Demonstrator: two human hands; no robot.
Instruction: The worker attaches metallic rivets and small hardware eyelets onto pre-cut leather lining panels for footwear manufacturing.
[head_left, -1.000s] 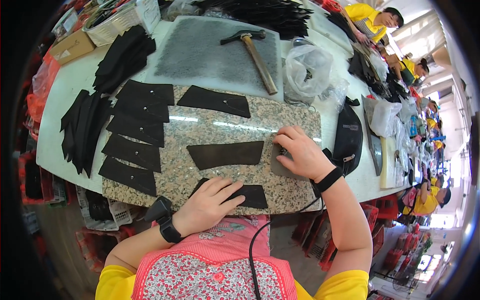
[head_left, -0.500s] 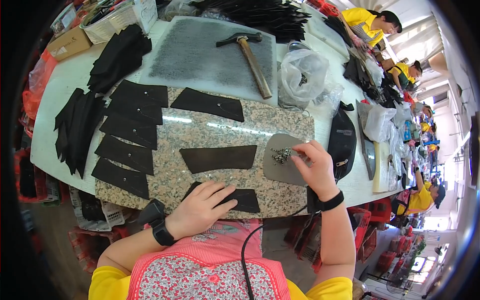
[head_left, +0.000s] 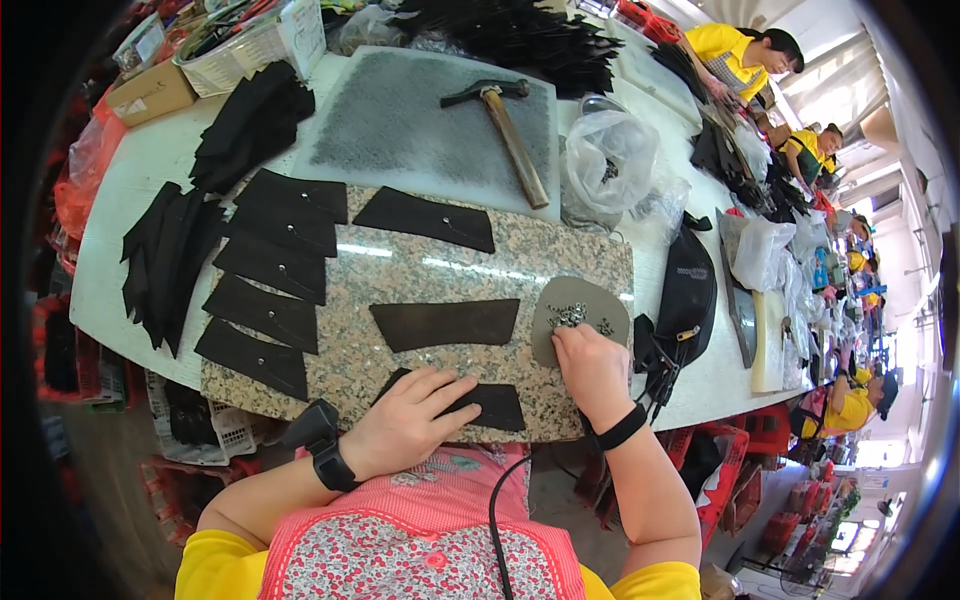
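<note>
My left hand lies flat, fingers spread, over a black fabric piece at the front edge of a speckled granite slab. At the slab's right side, my right hand is pinched at the near edge of a rounded grey pad. Small metal studs are heaped on that pad. Anything between the right fingertips is too small to make out. Another black piece lies flat in mid-slab. Beyond it is a black piece with a stud, and several similar studded pieces overlap along the left.
A hammer rests on a translucent board behind the slab. Right of it stands a clear plastic bag, with a black pouch nearer. Black fabric stacks lie left. Co-workers in yellow sit far right.
My right hand has moved left and nearer, from the pad's right side to its near edge, and its fingers have closed together. Some studs have spread rightward. My left hand stays on the black piece.
</note>
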